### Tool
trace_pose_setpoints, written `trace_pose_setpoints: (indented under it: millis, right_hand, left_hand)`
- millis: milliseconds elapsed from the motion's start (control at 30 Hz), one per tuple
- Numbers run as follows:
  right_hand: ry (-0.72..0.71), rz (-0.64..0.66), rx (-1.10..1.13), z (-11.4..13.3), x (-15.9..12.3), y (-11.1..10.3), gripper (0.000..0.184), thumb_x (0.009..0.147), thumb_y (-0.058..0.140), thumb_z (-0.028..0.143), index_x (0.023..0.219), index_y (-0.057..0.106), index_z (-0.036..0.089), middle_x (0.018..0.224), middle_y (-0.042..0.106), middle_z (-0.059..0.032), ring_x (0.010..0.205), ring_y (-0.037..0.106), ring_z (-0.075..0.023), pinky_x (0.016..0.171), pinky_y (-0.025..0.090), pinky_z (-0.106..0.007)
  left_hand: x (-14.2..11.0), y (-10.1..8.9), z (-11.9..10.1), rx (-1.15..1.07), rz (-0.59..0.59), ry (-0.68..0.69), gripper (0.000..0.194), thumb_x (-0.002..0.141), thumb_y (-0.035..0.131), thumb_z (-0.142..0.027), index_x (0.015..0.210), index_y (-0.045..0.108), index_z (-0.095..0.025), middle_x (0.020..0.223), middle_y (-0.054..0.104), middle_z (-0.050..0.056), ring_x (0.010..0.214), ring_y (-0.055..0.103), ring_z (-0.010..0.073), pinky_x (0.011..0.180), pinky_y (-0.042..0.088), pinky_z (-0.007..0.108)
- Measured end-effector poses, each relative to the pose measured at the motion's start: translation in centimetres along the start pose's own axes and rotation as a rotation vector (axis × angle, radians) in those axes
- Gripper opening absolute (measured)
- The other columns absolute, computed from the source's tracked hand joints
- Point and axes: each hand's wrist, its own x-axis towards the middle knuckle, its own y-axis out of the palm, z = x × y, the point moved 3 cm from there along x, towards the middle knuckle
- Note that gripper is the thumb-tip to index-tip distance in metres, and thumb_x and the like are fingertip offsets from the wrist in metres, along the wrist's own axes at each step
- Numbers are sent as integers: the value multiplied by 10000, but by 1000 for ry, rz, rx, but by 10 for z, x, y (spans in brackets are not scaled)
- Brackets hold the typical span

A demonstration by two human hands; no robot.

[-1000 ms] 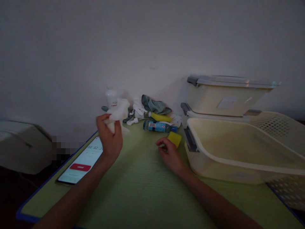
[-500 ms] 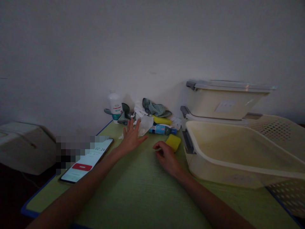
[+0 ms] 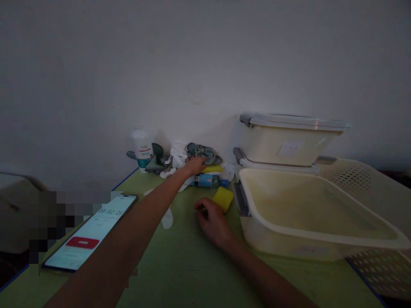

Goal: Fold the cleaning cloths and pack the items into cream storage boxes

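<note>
My left hand (image 3: 195, 165) reaches to the back of the table, its fingers closed on a crumpled grey-green patterned fabric item (image 3: 208, 154); the fingertips are partly hidden in it. Under that hand lie a yellow object (image 3: 212, 169) and a clear bottle (image 3: 205, 180) with a blue label and blue cap. A thin white piece (image 3: 167, 218) lies flat beside my left forearm, which covers part of it. My right hand (image 3: 212, 220) rests on the table with loosely curled fingers, a gap between thumb and forefinger, and nothing visible in them. Just beyond it is a yellow sponge (image 3: 223, 199).
On the right stand an open cream basket (image 3: 289, 239) and a lidded box (image 3: 266, 143). At the back left are a white bottle (image 3: 141, 147) and a second patterned fabric item (image 3: 156, 164). A phone (image 3: 93, 231) showing a timer lies near the left table edge.
My left hand let go of the thin white thing and moved right and away from me to the grey-green fabric item, which is now crumpled. My right hand stays by the sponge; the view shifted slightly.
</note>
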Motion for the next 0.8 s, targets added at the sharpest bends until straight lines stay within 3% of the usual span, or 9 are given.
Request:
trace_pose_setpoints:
  millis: [67, 167, 333, 433, 500, 600, 700, 800]
  right_hand:
    - [1, 6, 2, 0, 1, 1, 256, 652, 453, -22, 761, 519, 199, 781, 569, -7, 744, 547, -150, 668, 452, -273]
    - [7, 13, 8, 0, 1, 1, 242, 662, 464, -21, 752, 512, 199, 767, 566, -7, 726, 545, -150, 654, 451, -272]
    - [9, 23, 18, 1, 1, 1, 247, 662, 477, -29, 749, 512, 201, 751, 561, 1, 702, 539, -145, 637, 444, -264]
    - [8, 22, 21, 2, 1, 1, 246, 660, 479, -32, 737, 510, 200, 739, 555, 5, 694, 533, -142, 628, 437, -259]
    - [6, 20, 26, 2, 1, 1, 239, 665, 481, -28, 728, 506, 202, 719, 549, 12, 689, 530, -140, 625, 434, -255]
    - [6, 19, 31, 2, 2, 1, 238, 665, 481, -29, 721, 503, 202, 705, 544, 16, 686, 530, -139, 626, 430, -253]
    - [8, 23, 32, 2, 2, 1, 249, 656, 474, -40, 715, 500, 200, 707, 547, 14, 683, 530, -139, 625, 425, -254]
    - [6, 31, 32, 1, 3, 3, 239, 662, 479, -35, 713, 501, 197, 704, 548, 11, 674, 529, -140, 625, 424, -257]
  left_hand:
    - [0, 8, 0, 8, 31, 35, 309, 878, 525, -306, 1148, 518, -157, 1154, 549, 82, 975, 573, 204, 819, 495, 416]
    - [1, 11, 1, 0, 41, 58, 311, 876, 528, -309, 1147, 518, -158, 1151, 549, 86, 972, 574, 205, 809, 499, 407]
    - [5, 0, 1, -83, -43, 37, 319, 872, 536, -309, 1153, 515, -160, 1152, 548, 85, 979, 574, 209, 808, 499, 405]
    - [8, -21, 2, -156, -196, -8, 283, 873, 532, -305, 1105, 539, -142, 1091, 574, 77, 926, 586, 194, 778, 504, 386]
    - [8, -42, 4, -211, -328, -42, 174, 853, 541, -247, 925, 591, -97, 886, 607, 50, 812, 586, 177, 700, 487, 319]
    - [5, -76, 8, -290, -511, -73, 101, 778, 561, -167, 700, 549, -104, 648, 522, 0, 691, 536, 153, 585, 402, 245]
    - [-4, -101, 15, -349, -620, -77, 81, 789, 539, -182, 740, 491, -137, 692, 487, -12, 690, 507, 134, 591, 384, 228]
    - [-14, -111, 28, -372, -647, -38, 77, 863, 443, -232, 822, 447, -167, 787, 486, 3, 768, 509, 142, 678, 411, 249]
